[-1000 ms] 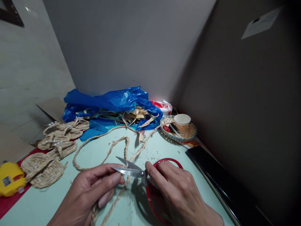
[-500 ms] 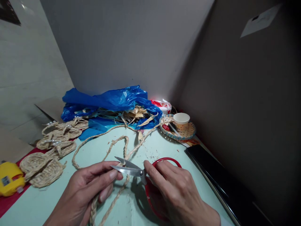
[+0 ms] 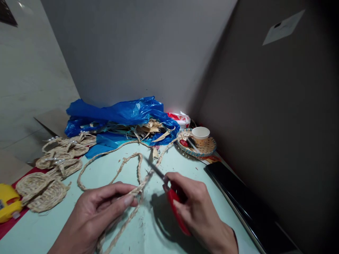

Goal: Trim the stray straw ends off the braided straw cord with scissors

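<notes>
Braid (image 3: 132,192) sits pinched between thumb and fingers of our left hand (image 3: 97,215), low over the pale green table (image 3: 148,229); its length loops away toward the blue bag (image 3: 119,114). Our right hand (image 3: 197,208) grips the red scissors (image 3: 173,203), blade tip pointing at the braid just past the pinch. Left of us lie woven mats (image 3: 42,190) and a yellow object (image 3: 7,206). Far right, a cup (image 3: 200,135) stands on a woven tray (image 3: 209,148) beside a black slab (image 3: 246,208).

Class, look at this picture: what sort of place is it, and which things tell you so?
Probably a home craft corner for straw weaving: a braided straw rope across the table, woven straw pieces stacked at the left, and red-handled scissors.
</notes>
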`<state>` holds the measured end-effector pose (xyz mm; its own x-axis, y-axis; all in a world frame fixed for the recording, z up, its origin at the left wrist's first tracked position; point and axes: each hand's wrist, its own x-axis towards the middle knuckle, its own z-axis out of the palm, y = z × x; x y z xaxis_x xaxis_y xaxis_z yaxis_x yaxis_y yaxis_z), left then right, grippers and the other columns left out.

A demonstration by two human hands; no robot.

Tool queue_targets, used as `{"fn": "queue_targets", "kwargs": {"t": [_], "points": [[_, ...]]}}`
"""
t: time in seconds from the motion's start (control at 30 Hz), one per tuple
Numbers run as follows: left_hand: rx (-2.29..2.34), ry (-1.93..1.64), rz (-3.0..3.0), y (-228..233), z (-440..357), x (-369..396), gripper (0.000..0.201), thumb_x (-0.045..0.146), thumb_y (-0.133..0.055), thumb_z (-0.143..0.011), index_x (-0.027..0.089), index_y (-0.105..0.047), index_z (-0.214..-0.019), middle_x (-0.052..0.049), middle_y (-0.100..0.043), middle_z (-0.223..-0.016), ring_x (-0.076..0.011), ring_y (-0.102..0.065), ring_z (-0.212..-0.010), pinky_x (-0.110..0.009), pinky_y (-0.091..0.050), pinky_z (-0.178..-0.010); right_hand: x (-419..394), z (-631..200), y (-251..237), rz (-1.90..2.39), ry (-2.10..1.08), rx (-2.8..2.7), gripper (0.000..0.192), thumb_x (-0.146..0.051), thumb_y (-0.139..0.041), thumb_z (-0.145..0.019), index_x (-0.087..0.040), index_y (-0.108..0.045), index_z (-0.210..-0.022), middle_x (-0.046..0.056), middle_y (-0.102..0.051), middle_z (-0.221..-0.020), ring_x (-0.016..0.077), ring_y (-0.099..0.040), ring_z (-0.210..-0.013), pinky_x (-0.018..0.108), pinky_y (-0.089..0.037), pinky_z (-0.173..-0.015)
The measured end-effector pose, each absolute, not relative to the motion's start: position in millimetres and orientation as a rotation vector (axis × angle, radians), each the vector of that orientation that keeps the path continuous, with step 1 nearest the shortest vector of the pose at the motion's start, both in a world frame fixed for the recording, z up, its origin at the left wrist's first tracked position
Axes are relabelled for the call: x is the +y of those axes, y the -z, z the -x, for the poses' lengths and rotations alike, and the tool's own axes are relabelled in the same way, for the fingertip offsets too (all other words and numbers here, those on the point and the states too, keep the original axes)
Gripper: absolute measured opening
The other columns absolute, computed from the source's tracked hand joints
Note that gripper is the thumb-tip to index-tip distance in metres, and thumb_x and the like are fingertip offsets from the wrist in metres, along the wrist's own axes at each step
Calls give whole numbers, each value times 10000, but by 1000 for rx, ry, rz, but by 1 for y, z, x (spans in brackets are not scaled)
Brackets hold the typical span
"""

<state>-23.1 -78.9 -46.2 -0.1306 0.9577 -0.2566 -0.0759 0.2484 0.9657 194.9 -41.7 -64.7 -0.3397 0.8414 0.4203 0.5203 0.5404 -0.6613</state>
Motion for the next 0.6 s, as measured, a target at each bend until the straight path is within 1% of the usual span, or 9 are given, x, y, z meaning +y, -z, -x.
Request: {"fn": "queue_targets", "kwargs": {"t": [0.03, 0.1, 0.17, 0.2, 0.33, 0.4, 0.5, 0.53, 0.6], "points": [[1366, -1115, -914, 46, 24, -79, 223, 432, -867, -681, 259, -829, -816, -38, -807, -777, -211, -718, -749, -187, -542, -628, -39, -193, 64, 1150, -752, -1866, 93, -276, -566, -915, -192, -606, -911, -26, -573, -635, 117, -473, -524, 226, -394, -501], [1359, -1071, -946, 46, 24, -79, 269, 484, -867, -666, 261, -824, -810, -24, -791, -758, -199, -692, -744, -176, -525, -623, -35, -190, 61, 1184, -1119, -1533, 233, -421, -653, -893, -207, -566, -925, -40, -565, -631, 114, -498, -516, 210, -431, -469], [1375, -1046, -992, 47, 25, -79, 318, 534, -851, -663, 253, -819, -809, -18, -767, -743, -195, -667, -738, -179, -511, -615, -33, -188, 59, 1121, -1340, -1303, 383, -504, -749, -813, -217, -543, -959, -28, -613, -690, 128, -557, -549, 216, -490, -464], [1381, -1034, -1015, 48, 25, -79, 339, 555, -838, -668, 245, -816, -806, -18, -756, -742, -194, -658, -736, -181, -506, -616, -33, -186, 58, 1089, -1390, -1245, 426, -501, -796, -771, -220, -541, -967, -24, -633, -721, 127, -571, -559, 218, -508, -471], [1410, -1019, -1060, 52, 23, -76, 319, 541, -807, -713, 232, -808, -791, -21, -755, -773, -202, -654, -763, -198, -512, -651, -41, -181, 52, 1017, -1346, -1228, 425, -371, -890, -691, -218, -567, -923, -34, -664, -723, 88, -548, -528, 173, -469, -479], [1396, -1018, -1063, 53, 20, -75, 268, 495, -807, -736, 235, -809, -799, -28, -781, -801, -209, -666, -771, -214, -517, -659, -47, -178, 51, 967, -1303, -1280, 412, -300, -892, -687, -223, -578, -942, -23, -696, -748, 105, -604, -589, 178, -493, -537], [1346, -1043, -1036, 54, 13, -76, 248, 460, -834, -705, 232, -823, -802, -38, -796, -776, -224, -683, -760, -242, -523, -680, -53, -172, 53, 890, -1254, -1416, 396, -202, -850, -704, -234, -585, -997, 7, -740, -860, 151, -687, -728, 231, -556, -669], [1331, -1049, -1011, 55, 10, -77, 252, 454, -850, -681, 230, -826, -793, -38, -793, -755, -226, -684, -752, -247, -522, -677, -54, -171, 55, 883, -1230, -1470, 371, -178, -822, -714, -232, -591, -999, 17, -742, -893, 163, -696, -759, 246, -562, -692], [1297, -1041, -951, 56, 7, -78, 259, 446, -873, -645, 225, -824, -770, -35, -775, -697, -223, -674, -734, -247, -513, -663, -54, -168, 58, 902, -1190, -1537, 309, -156, -777, -724, -223, -598, -967, 21, -733, -892, 171, -692, -753, 258, -559, -688]]}}
